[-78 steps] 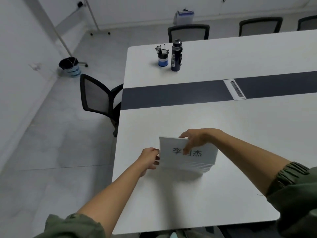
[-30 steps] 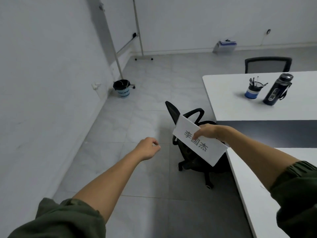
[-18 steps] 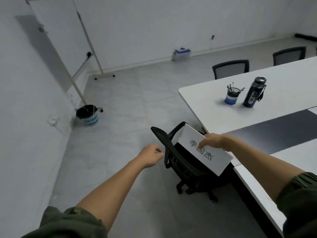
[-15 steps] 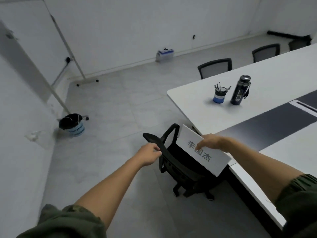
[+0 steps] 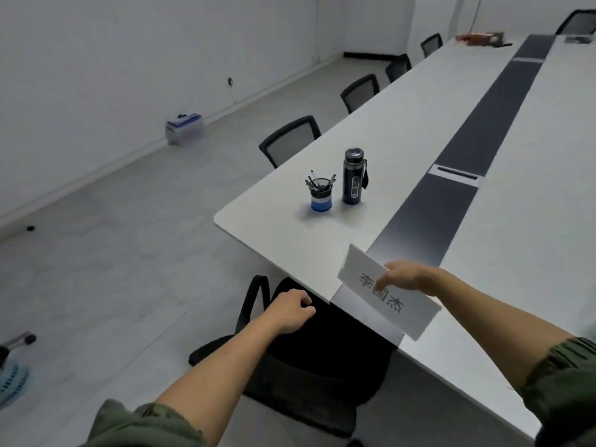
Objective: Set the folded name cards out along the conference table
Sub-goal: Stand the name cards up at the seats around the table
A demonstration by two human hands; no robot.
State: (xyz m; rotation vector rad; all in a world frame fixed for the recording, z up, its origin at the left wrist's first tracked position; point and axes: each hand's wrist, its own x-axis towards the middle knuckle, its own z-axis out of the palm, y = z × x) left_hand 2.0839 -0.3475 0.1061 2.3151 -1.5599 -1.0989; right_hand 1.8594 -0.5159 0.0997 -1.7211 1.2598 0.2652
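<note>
My right hand (image 5: 404, 277) grips a stack of white folded name cards (image 5: 400, 309) by its upper edge, thumb on the printed front. The stack hangs tilted just above the short end of the long white conference table (image 5: 290, 240), over the dark centre strip (image 5: 429, 208). My left hand (image 5: 292, 309) is loosely curled and holds nothing. It hovers over the back of a black office chair (image 5: 290, 359) that stands at the table's end.
A blue pen cup (image 5: 321, 195) and a dark blue bottle (image 5: 353, 175) stand near the table's corner. Several black chairs (image 5: 290, 140) line the far long side. A box (image 5: 184, 127) sits by the wall, a bin (image 5: 11, 375) at the left edge.
I lifted the card stack off the table with my right hand and carried it round to the table's short end. My left hand let go and now hovers over the chair back.
</note>
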